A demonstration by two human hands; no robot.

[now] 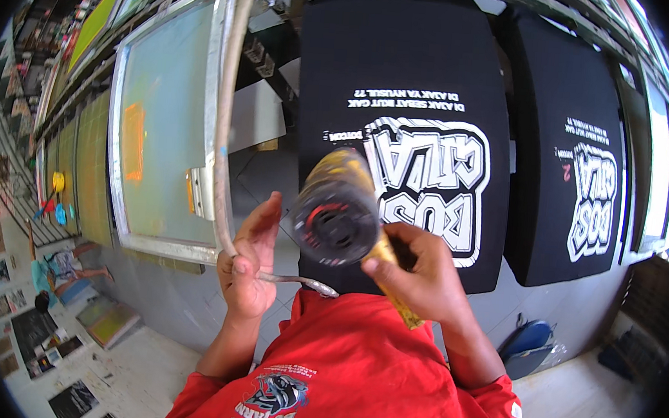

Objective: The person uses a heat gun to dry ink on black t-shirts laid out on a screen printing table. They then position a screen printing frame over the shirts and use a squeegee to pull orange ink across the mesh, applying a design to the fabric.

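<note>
A yellow-and-black heat gun (338, 209) is being held up before the chest, its dark round end being turned toward the head camera and the white print (438, 190) on a black T-shirt (402, 49) being partly covered by it in this view. The yellow handle is being grasped by the right hand (421, 275), whose fingers are being curled around it. A pale cable (228, 106) is being steadied at the thumb of the left hand (247, 269), whose other fingers are being kept loosely raised; how firmly the cable is being gripped cannot be told. Its short lower length is being led past the hand toward the hem of a red shirt (370, 361), which is being worn.

The black T-shirt is being kept flat on a slanted board beyond the hands. To its right, a second black T-shirt (544, 147) with a similar white print is being laid out the same way. To the left, a metal-framed screen (166, 101) is being propped, an orange patch (132, 142) being shown on its mesh. A blue chair (528, 338) is being seen at lower right.
</note>
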